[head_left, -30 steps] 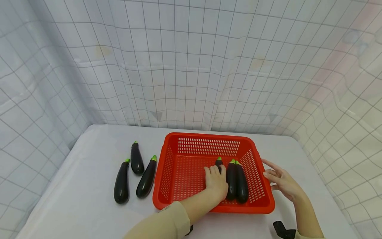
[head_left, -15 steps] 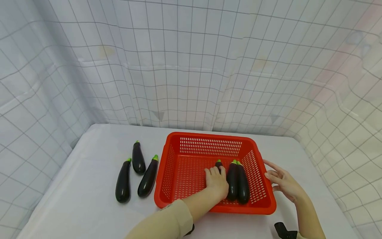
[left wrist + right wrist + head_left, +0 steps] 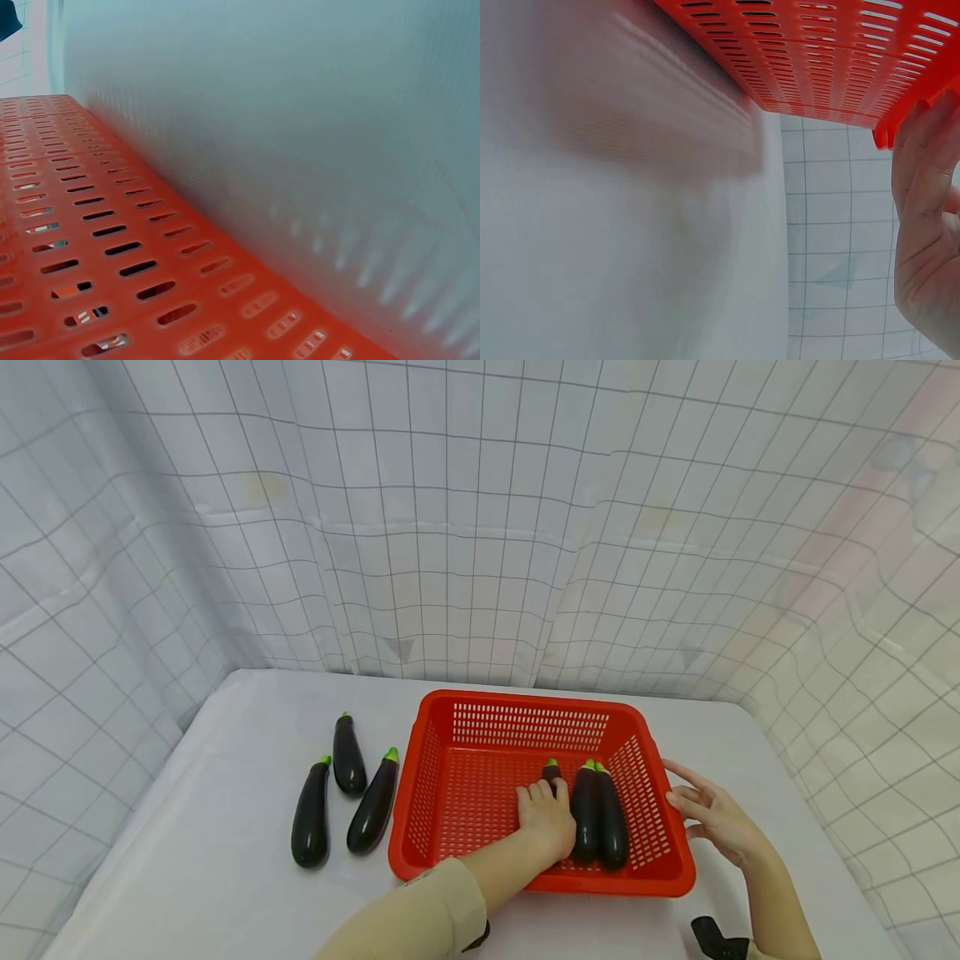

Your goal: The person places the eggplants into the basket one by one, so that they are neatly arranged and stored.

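Observation:
In the head view, my left hand [image 3: 546, 822] reaches into a red plastic basket [image 3: 465, 887], its fingers curled over a dark eggplant [image 3: 552, 770]. That eggplant's green stem end shows beyond the fingers, and the hand hides most of its body. Just right of it, two more eggplants [image 3: 585, 817] lie side by side along the basket's right part. My right hand [image 3: 716, 818] is outside the basket, its relaxed fingers touching the right rim. The right wrist view shows these fingers [image 3: 922, 161] at the rim. The left wrist view catches only the basket's slotted outer wall [image 3: 112, 225].
Left of the basket, three eggplants lie on the white table [image 3: 225, 827]: one farther back [image 3: 347, 760], one at the far left [image 3: 310, 818] and one close to the basket's left wall [image 3: 371, 806]. White grid-patterned curtains [image 3: 480, 527] surround the table.
The head view has shifted slightly, moving the scene a little to the right in it. Both hands keep nearly the same places on the eggplant and the rim.

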`<action>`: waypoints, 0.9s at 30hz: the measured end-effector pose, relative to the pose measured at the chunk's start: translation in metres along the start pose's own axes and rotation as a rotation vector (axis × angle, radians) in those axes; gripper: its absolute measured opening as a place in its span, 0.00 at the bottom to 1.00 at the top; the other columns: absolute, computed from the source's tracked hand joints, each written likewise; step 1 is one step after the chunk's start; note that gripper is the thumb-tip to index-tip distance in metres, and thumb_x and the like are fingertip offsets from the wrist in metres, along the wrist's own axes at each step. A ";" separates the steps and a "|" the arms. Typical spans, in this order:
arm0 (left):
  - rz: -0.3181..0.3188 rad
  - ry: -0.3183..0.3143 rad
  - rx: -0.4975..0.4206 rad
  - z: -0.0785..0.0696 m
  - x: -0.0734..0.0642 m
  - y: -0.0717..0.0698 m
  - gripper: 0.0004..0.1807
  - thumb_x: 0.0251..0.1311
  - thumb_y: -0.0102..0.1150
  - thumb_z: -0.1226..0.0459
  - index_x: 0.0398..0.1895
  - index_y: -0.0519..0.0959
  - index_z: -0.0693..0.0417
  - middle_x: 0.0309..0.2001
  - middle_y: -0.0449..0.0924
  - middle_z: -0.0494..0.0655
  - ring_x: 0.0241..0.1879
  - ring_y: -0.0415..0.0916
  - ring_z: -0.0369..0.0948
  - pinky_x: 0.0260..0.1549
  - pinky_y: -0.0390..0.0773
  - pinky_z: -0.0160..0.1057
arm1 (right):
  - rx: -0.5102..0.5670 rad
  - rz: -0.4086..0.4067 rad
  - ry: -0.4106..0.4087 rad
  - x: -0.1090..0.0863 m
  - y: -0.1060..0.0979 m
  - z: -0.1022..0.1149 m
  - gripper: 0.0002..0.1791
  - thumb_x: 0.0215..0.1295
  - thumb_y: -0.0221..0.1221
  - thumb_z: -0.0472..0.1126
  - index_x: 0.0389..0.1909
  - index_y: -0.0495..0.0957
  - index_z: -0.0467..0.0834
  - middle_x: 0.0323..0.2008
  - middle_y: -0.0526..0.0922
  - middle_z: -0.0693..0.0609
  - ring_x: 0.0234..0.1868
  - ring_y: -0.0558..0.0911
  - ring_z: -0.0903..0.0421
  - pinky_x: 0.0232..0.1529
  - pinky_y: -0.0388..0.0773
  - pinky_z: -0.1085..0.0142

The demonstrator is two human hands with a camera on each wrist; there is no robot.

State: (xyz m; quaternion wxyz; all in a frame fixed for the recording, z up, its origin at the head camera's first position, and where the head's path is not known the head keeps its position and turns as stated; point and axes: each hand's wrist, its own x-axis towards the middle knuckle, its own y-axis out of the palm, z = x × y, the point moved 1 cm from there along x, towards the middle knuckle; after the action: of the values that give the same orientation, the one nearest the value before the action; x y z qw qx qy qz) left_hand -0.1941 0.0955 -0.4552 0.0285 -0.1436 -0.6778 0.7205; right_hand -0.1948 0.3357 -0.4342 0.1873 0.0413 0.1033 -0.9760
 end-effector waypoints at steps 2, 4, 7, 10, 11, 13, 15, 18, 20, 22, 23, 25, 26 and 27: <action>0.004 0.001 -0.008 -0.001 0.000 0.000 0.36 0.54 0.54 0.47 0.63 0.58 0.53 0.49 0.67 0.54 0.50 0.65 0.48 0.56 0.59 0.48 | -0.004 -0.001 -0.001 0.000 0.000 0.000 0.32 0.69 0.46 0.36 0.69 0.45 0.38 0.40 0.82 0.56 0.35 0.82 0.56 0.31 0.80 0.56; 0.007 0.004 -0.013 -0.001 0.000 -0.001 0.37 0.55 0.53 0.46 0.64 0.58 0.52 0.49 0.67 0.54 0.51 0.65 0.48 0.56 0.59 0.48 | -0.007 -0.002 -0.001 -0.001 0.000 0.000 0.32 0.69 0.46 0.36 0.69 0.45 0.38 0.40 0.82 0.56 0.35 0.82 0.56 0.31 0.80 0.56; 0.014 0.005 -0.013 -0.001 0.000 -0.001 0.36 0.56 0.52 0.45 0.65 0.58 0.51 0.51 0.67 0.54 0.52 0.65 0.48 0.57 0.59 0.49 | -0.011 -0.005 -0.001 0.000 0.000 0.000 0.32 0.69 0.46 0.36 0.69 0.45 0.38 0.40 0.82 0.56 0.35 0.82 0.56 0.31 0.80 0.56; 0.025 -0.004 -0.012 0.000 0.001 -0.001 0.37 0.56 0.50 0.44 0.66 0.57 0.50 0.52 0.67 0.54 0.52 0.65 0.48 0.58 0.58 0.49 | -0.013 -0.005 0.001 0.000 0.000 0.000 0.31 0.69 0.46 0.36 0.69 0.45 0.39 0.40 0.82 0.56 0.34 0.82 0.56 0.31 0.80 0.56; 0.028 -0.008 -0.011 0.000 0.001 -0.001 0.37 0.56 0.50 0.44 0.66 0.57 0.50 0.52 0.67 0.54 0.52 0.65 0.48 0.58 0.58 0.49 | -0.012 -0.005 0.002 0.000 0.000 0.000 0.32 0.69 0.46 0.36 0.69 0.45 0.39 0.40 0.82 0.56 0.34 0.82 0.56 0.31 0.80 0.56; 0.032 -0.017 -0.009 0.000 0.002 -0.002 0.37 0.56 0.50 0.43 0.66 0.57 0.49 0.53 0.68 0.54 0.53 0.65 0.48 0.58 0.57 0.49 | -0.009 -0.005 0.004 0.000 0.000 0.000 0.32 0.69 0.46 0.36 0.69 0.45 0.39 0.40 0.82 0.56 0.34 0.82 0.56 0.31 0.80 0.56; 0.033 -0.024 -0.003 0.000 0.001 -0.002 0.38 0.55 0.50 0.43 0.66 0.58 0.49 0.53 0.68 0.54 0.53 0.65 0.48 0.58 0.57 0.50 | -0.004 -0.005 0.007 0.000 0.001 0.001 0.32 0.69 0.47 0.36 0.69 0.45 0.38 0.40 0.82 0.56 0.34 0.82 0.56 0.31 0.80 0.56; 0.020 -0.033 0.012 0.000 0.000 -0.003 0.37 0.56 0.49 0.42 0.66 0.58 0.48 0.53 0.67 0.54 0.53 0.65 0.48 0.58 0.57 0.50 | -0.001 -0.004 0.013 0.000 0.001 0.001 0.32 0.69 0.47 0.36 0.69 0.44 0.38 0.40 0.81 0.56 0.34 0.82 0.56 0.31 0.80 0.56; 0.004 -0.036 0.019 0.000 0.000 -0.004 0.36 0.57 0.48 0.42 0.66 0.58 0.47 0.52 0.67 0.54 0.53 0.65 0.48 0.58 0.57 0.51 | -0.002 -0.004 0.016 0.000 0.001 0.000 0.32 0.69 0.47 0.36 0.69 0.44 0.38 0.40 0.81 0.55 0.34 0.82 0.56 0.32 0.80 0.56; -0.009 -0.039 0.024 0.001 0.000 -0.005 0.35 0.58 0.46 0.42 0.66 0.58 0.47 0.53 0.67 0.54 0.53 0.64 0.48 0.58 0.57 0.51 | -0.003 -0.004 0.016 0.000 0.001 0.000 0.32 0.69 0.47 0.36 0.69 0.44 0.39 0.40 0.81 0.55 0.34 0.82 0.55 0.32 0.80 0.55; -0.015 -0.041 0.021 0.001 -0.001 -0.006 0.35 0.58 0.46 0.42 0.66 0.58 0.47 0.53 0.67 0.54 0.53 0.64 0.48 0.58 0.57 0.51 | -0.003 -0.004 0.016 0.000 0.001 0.000 0.32 0.69 0.47 0.36 0.69 0.45 0.39 0.39 0.81 0.55 0.34 0.82 0.55 0.32 0.80 0.55; -0.020 -0.045 0.014 0.001 -0.001 -0.007 0.35 0.59 0.46 0.43 0.66 0.58 0.48 0.53 0.67 0.54 0.54 0.64 0.48 0.58 0.57 0.51 | -0.002 -0.005 0.017 0.000 0.001 0.001 0.32 0.69 0.47 0.36 0.69 0.45 0.39 0.40 0.81 0.55 0.34 0.81 0.55 0.32 0.80 0.55; -0.021 -0.046 0.011 0.002 -0.001 -0.007 0.34 0.59 0.45 0.43 0.66 0.58 0.48 0.53 0.67 0.54 0.54 0.64 0.48 0.58 0.57 0.51 | -0.001 -0.004 0.016 0.000 0.001 0.001 0.32 0.69 0.47 0.36 0.69 0.45 0.39 0.40 0.81 0.55 0.34 0.81 0.55 0.32 0.80 0.56; -0.020 -0.048 0.003 0.002 -0.001 -0.007 0.34 0.59 0.45 0.43 0.66 0.58 0.48 0.53 0.67 0.54 0.54 0.64 0.48 0.58 0.57 0.51 | 0.000 -0.004 0.016 0.000 0.001 0.001 0.32 0.69 0.47 0.36 0.69 0.44 0.39 0.40 0.81 0.55 0.34 0.81 0.55 0.32 0.80 0.56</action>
State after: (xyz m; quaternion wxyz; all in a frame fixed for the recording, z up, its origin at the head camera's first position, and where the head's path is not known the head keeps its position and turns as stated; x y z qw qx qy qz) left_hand -0.1949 0.0939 -0.4476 0.0198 -0.1195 -0.6785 0.7245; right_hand -0.1942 0.3349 -0.4336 0.1843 0.0489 0.1048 -0.9760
